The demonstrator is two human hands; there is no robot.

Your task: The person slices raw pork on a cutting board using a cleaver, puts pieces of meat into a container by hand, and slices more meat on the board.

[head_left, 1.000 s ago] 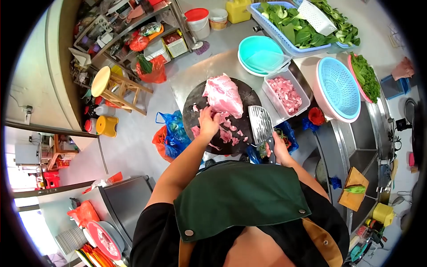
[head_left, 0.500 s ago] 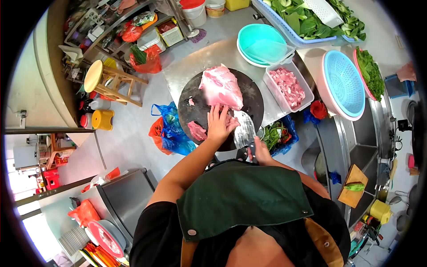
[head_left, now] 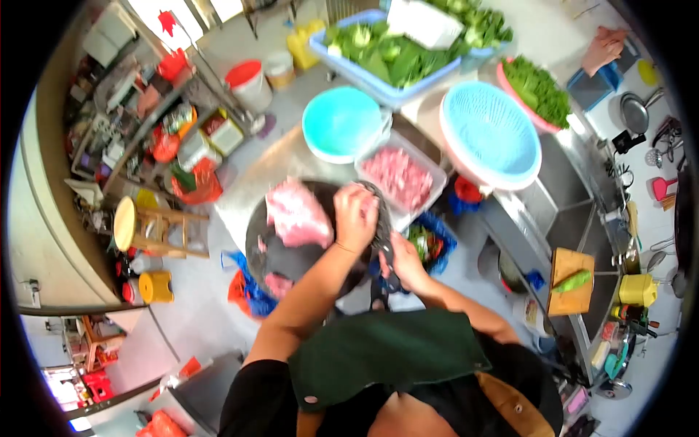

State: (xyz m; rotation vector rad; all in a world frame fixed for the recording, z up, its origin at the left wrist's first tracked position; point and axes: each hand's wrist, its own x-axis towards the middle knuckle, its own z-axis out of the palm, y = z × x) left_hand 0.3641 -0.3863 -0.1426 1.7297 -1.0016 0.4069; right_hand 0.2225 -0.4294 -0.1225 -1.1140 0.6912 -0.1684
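My right hand (head_left: 405, 264) grips the handle of a cleaver (head_left: 380, 231), whose dark blade is turned nearly edge-on at the right side of the round chopping board (head_left: 266, 251). Close against the blade, my left hand (head_left: 357, 216) is closed with its fingers curled; anything inside is hidden. A large pink piece of raw meat (head_left: 297, 215) lies on the board left of that hand. Lower down sits a smaller meat piece (head_left: 279, 285). Just beyond the blade, a clear plastic container (head_left: 439, 182) holds chopped meat (head_left: 398, 176).
A turquoise basin (head_left: 341, 124) stands behind the container on the metal table (head_left: 251, 178). To the right are a blue colander (head_left: 489, 131) and a sink (head_left: 571, 226). Leafy greens fill a blue crate (head_left: 320, 47). A wooden stool (head_left: 125, 223) stands at left.
My left hand has left the board's middle and closed beside the blade. The cleaver, flat before, is now turned up and nearer the container. The view has swung and blurred.
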